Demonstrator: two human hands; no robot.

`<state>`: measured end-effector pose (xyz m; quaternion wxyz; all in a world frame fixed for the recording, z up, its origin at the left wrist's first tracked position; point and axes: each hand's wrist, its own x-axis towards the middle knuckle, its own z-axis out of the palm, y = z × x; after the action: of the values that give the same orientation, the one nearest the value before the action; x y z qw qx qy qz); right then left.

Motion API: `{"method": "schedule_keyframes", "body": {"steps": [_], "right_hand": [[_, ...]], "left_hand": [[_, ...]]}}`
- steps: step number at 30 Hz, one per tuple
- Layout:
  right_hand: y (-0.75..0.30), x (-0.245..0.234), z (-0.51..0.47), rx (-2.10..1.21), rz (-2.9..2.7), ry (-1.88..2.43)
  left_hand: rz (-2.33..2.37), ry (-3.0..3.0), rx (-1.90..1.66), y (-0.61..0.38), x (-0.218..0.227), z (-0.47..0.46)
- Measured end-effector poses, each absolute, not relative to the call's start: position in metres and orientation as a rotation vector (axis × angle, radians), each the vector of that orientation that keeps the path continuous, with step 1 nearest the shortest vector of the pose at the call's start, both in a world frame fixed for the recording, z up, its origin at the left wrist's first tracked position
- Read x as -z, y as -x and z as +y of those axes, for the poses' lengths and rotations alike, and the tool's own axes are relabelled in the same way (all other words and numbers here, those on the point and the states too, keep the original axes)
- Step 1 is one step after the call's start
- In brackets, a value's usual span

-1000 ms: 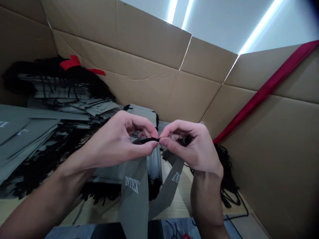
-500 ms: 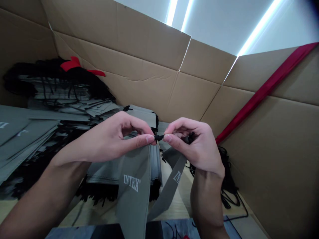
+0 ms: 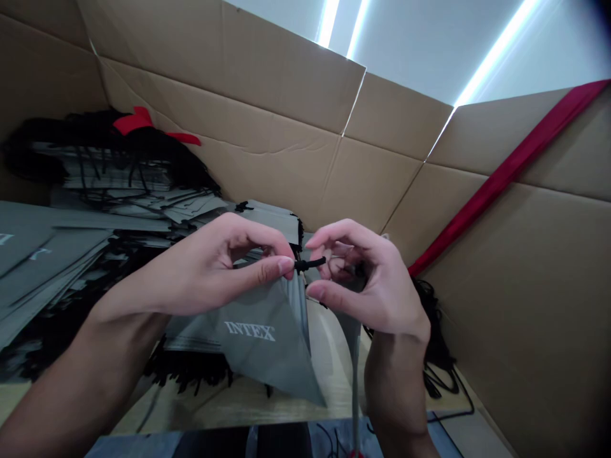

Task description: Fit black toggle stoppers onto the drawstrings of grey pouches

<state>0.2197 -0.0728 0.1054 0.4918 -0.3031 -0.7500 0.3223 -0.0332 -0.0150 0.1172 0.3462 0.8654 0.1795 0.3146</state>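
My left hand (image 3: 224,267) pinches the top corner of a grey cloth bag (image 3: 272,343) printed INTEX, thumb and forefinger closed where a short black cord (image 3: 310,262) sticks out. My right hand (image 3: 367,280) is beside it, fingers curled around the cord's other end, thumb slightly apart from the forefinger. The bag hangs down below both hands, turned flat toward me. A second grey strip (image 3: 356,356) hangs under my right hand.
Tall cardboard walls (image 3: 286,127) enclose the space. Stacks of grey bags with black cords (image 3: 119,191) fill the left side, with a red ribbon (image 3: 136,121) on top. A red strip (image 3: 501,172) runs along the right wall. Loose black cords (image 3: 436,356) lie at the right.
The bag has swung round from edge-on to facing me flat. My right thumb has opened a little and more of the black cord shows between my hands.
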Motion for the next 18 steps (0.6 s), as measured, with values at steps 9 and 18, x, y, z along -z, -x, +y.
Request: {"method": "schedule_keyframes", "body": {"steps": [9, 18], "right_hand": [[-0.204, -0.099, -0.069, -0.565, -1.89, 0.75], [-0.204, -0.1, -0.071, -0.669, -1.839, 0.741]], "left_hand": [[0.413, -2.269, -0.823, 0.031, -0.116, -0.016], [0.429, -2.321, -0.918, 0.033, -0.112, -0.021]]}}
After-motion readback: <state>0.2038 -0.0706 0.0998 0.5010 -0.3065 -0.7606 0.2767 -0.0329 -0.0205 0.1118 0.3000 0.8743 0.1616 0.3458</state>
